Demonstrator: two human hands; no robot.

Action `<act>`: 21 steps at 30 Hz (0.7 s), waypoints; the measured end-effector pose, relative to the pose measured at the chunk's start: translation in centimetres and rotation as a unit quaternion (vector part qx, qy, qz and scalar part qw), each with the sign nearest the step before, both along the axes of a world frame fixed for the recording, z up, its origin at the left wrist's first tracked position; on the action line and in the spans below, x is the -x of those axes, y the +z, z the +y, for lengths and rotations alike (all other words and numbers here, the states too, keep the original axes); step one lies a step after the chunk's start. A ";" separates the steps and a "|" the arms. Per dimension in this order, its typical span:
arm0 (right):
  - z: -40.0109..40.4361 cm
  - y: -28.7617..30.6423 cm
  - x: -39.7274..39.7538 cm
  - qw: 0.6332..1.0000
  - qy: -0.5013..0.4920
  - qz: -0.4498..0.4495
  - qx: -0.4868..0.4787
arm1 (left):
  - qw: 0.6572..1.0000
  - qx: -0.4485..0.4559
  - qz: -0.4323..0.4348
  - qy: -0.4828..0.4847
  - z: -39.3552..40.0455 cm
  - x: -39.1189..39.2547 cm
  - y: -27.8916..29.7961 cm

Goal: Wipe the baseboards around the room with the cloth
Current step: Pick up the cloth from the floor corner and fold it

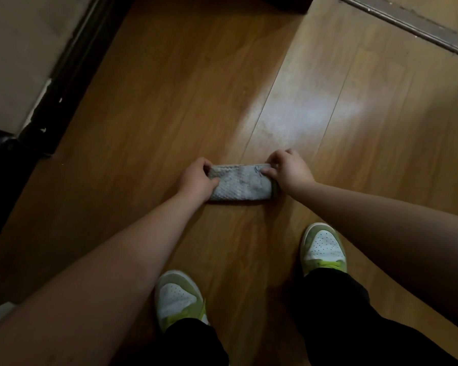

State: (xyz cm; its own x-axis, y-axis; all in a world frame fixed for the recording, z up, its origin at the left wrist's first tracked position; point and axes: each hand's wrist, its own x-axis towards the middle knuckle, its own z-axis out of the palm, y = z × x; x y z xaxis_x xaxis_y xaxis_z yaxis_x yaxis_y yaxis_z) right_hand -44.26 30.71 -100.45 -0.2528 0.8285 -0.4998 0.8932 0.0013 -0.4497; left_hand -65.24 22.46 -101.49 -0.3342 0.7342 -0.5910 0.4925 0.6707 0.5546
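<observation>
Reaching down, I see both arms extended. My left hand and right hand each pinch an end of the folded cloth, fingers clamped on it, above the floor.

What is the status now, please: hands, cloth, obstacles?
Left hand and right hand pinch folded cloth ends. Cloth above floor, off baseboard. No obstacle seen.

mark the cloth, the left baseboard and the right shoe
cloth (239,186), head view, middle of its folded top face
left baseboard (61,75), head view, dark front face
right shoe (324,245), head view, white toe
</observation>
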 end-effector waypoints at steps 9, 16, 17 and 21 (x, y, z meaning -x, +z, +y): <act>0.0 1.9 -0.2 0.979 0.181 -0.056 0.079 | 0.997 0.036 -0.060 -0.037 -1.0 0.4 0.5; -0.7 4.0 -2.2 0.962 0.172 0.090 -0.192 | 0.967 -0.223 0.024 -0.124 -0.6 2.5 3.1; -1.1 3.8 -2.6 0.951 0.198 0.086 -0.222 | 0.952 -0.255 0.058 -0.162 -0.7 2.4 3.2; -3.3 2.5 -4.0 0.947 0.260 0.037 -0.186 | 0.903 -0.283 0.134 -0.295 -2.8 1.7 2.9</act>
State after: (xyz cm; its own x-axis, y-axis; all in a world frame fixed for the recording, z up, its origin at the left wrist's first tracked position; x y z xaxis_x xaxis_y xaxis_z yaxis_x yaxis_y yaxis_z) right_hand -40.28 27.37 -97.90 -0.6972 0.6980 -0.1635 0.6951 0.6024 -0.3924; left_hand -66.94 19.67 -98.64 0.1379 0.9902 -0.0210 0.8385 -0.1054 0.5347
